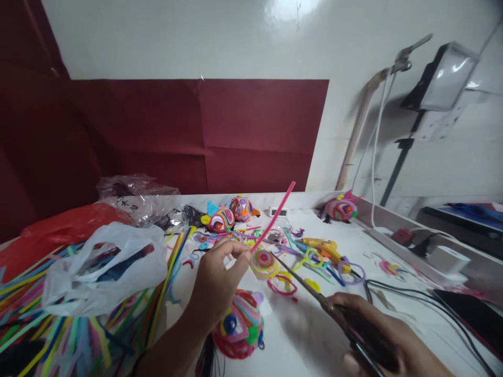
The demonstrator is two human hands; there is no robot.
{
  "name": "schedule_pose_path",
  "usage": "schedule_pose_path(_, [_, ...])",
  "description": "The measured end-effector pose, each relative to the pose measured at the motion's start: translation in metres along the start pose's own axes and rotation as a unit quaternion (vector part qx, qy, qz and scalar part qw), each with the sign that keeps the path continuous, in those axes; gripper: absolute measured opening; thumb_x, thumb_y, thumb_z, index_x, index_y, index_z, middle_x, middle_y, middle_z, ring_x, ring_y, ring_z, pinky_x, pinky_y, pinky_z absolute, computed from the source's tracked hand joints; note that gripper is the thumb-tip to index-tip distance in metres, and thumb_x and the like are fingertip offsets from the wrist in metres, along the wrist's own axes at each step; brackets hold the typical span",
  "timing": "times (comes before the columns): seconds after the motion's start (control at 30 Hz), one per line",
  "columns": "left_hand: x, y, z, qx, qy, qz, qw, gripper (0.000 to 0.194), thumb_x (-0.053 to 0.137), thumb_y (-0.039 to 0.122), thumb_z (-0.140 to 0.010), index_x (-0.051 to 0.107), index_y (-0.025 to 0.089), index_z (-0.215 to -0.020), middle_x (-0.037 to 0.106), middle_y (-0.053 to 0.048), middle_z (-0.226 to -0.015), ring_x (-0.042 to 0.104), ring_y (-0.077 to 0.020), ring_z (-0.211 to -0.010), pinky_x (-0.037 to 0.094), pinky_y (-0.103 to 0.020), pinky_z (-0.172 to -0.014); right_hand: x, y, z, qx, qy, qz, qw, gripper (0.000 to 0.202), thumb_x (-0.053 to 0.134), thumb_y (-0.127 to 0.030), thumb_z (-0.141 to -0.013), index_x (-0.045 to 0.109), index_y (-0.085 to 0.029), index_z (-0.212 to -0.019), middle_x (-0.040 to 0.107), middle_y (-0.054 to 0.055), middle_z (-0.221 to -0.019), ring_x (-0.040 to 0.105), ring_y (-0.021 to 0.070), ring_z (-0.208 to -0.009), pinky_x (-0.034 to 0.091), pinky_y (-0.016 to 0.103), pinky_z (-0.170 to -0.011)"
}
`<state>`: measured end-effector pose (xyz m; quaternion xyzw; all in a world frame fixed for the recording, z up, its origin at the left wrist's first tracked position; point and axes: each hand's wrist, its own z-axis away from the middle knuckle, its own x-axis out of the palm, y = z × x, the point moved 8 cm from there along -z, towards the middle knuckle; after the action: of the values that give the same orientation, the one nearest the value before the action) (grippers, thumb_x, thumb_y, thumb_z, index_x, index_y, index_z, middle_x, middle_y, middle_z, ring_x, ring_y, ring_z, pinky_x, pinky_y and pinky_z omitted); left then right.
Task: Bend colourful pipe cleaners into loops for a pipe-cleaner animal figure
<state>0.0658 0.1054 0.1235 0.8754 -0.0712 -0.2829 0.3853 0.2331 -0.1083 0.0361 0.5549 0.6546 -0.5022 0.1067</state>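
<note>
My left hand (220, 269) is closed, pinching the lower end of a pink pipe cleaner (277, 213) that slants up to the right. My right hand (389, 332) grips a pair of scissors (314, 293) whose blades point toward my left fingertips, apart from the pipe cleaner. Just beyond those fingertips lies a round coil (264, 261) of rainbow rings with a yellow border. Below my left wrist sits a colourful ball-shaped figure (239, 327) covered in pipe cleaners, partly hidden by my forearm. A red-pink loop (282, 284) lies near the scissor tips.
A yellow glue gun (330, 250) lies behind the scissors. Three more decorated figures stand further back, one (340, 208) at right. Bundled pipe cleaners (70, 340) and a white plastic bag (106, 272) fill the left. Black cables (416, 294) and a phone-like dark slab (471, 319) lie right.
</note>
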Motion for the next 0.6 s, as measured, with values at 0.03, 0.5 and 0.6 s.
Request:
schedule_pose_path(0.03, [0.0, 0.0, 0.0, -0.008, -0.003, 0.005, 1.0, 0.014, 0.053, 0.022, -0.077, 0.062, 0.02, -0.067, 0.064, 0.002, -0.071, 0.06, -0.0152, -0.073, 0.046, -0.027, -0.07, 0.005, -0.003, -0.002, 0.0, -0.028, -0.001, 1.0, 0.056, 0.073, -0.036, -0.061, 0.06, -0.029, -0.116, 0.07, 0.004, -0.099, 0.068, 0.0279, -0.084, 0.058, 0.027, -0.064])
schedule_pose_path(0.5, [0.006, -0.001, 0.006, -0.047, -0.022, 0.046, 0.998, 0.013, 0.055, 0.023, -0.076, 0.062, 0.019, -0.065, 0.064, 0.002, -0.07, 0.06, -0.0153, -0.072, 0.045, -0.026, -0.071, 0.028, 0.007, 0.001, -0.014, -0.078, 0.076, 0.994, 0.073, 0.067, -0.048, -0.068, 0.04, -0.026, -0.133, 0.057, 0.011, -0.126, 0.059, 0.0308, -0.107, 0.055, 0.031, -0.079])
schedule_pose_path(0.6, [0.01, -0.001, 0.007, -0.044, -0.029, 0.063, 0.997, 0.012, 0.054, 0.021, -0.075, 0.061, 0.019, -0.066, 0.063, 0.001, -0.073, 0.059, -0.0152, -0.075, 0.044, -0.026, -0.073, 0.028, 0.0, -0.002, -0.024, -0.074, 0.078, 0.994, 0.074, 0.067, -0.048, -0.069, 0.038, -0.026, -0.134, 0.058, 0.012, -0.123, 0.061, 0.0303, -0.105, 0.056, 0.031, -0.076])
